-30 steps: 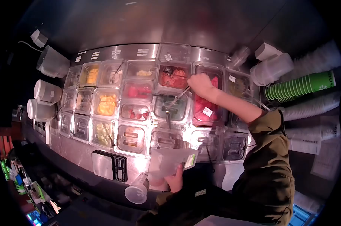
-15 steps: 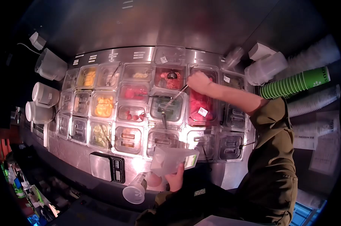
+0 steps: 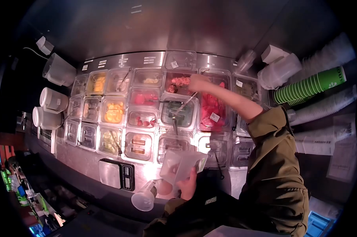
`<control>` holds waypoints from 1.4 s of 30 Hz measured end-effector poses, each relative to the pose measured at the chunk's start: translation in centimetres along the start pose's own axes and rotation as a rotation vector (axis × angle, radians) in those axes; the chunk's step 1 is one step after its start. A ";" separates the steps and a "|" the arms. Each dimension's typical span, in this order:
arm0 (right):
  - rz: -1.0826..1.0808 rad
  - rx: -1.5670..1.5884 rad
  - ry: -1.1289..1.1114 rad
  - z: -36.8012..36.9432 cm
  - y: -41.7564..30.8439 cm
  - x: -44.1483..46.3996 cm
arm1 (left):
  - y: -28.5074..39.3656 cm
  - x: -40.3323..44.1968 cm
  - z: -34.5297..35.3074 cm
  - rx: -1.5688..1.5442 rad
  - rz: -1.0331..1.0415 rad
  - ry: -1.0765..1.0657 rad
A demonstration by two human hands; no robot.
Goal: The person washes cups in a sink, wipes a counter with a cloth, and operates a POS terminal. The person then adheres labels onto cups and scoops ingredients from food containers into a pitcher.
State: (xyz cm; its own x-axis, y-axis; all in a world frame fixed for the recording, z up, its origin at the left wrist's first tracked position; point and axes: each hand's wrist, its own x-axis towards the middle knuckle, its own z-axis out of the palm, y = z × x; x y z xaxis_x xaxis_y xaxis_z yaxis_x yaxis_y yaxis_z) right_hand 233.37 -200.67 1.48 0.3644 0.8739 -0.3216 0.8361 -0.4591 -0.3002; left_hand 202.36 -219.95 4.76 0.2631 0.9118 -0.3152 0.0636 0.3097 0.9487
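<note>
My right hand (image 3: 198, 83) is closed over the right side of a bin of chopped red fruit (image 3: 181, 81), gripping a scoop whose bowl I cannot make out clearly now. Right beside it lies a deeper bin of bright red pieces (image 3: 212, 106) with a white label. Low at the front, my left hand (image 3: 188, 185) is wrapped round a translucent plastic container (image 3: 182, 166), tilted on its side. A clear cup (image 3: 143, 196) is close to that hand; whether the fingers also hold it, I cannot tell.
Rows of clear bins hold yellow cubes (image 3: 114, 112), strawberries (image 3: 142, 120) and other toppings, several under lids. A scale (image 3: 117, 173) lies at the front. Stacked green cups (image 3: 308, 87) are on the right, white-lidded tubs (image 3: 48, 116) on the left.
My right hand has moved left and slightly down over the chopped red fruit, and the scoop's black bowl is no longer plainly visible. The left hand still holds the container. The view has shifted slightly.
</note>
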 end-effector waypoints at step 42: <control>-0.205 0.203 0.753 -9.2 3.9 -22.4 | 8.2 24.5 4.9 -0.024 0.556 -0.310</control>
State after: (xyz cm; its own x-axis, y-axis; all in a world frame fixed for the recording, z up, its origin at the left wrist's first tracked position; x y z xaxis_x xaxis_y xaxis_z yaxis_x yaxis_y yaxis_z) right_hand 232.20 -220.61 15.78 0.4508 0.7838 0.4270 0.8518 -0.2347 -0.4684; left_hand 214.05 -196.42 4.95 0.5176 0.8186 0.2488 -0.1834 -0.1778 0.9668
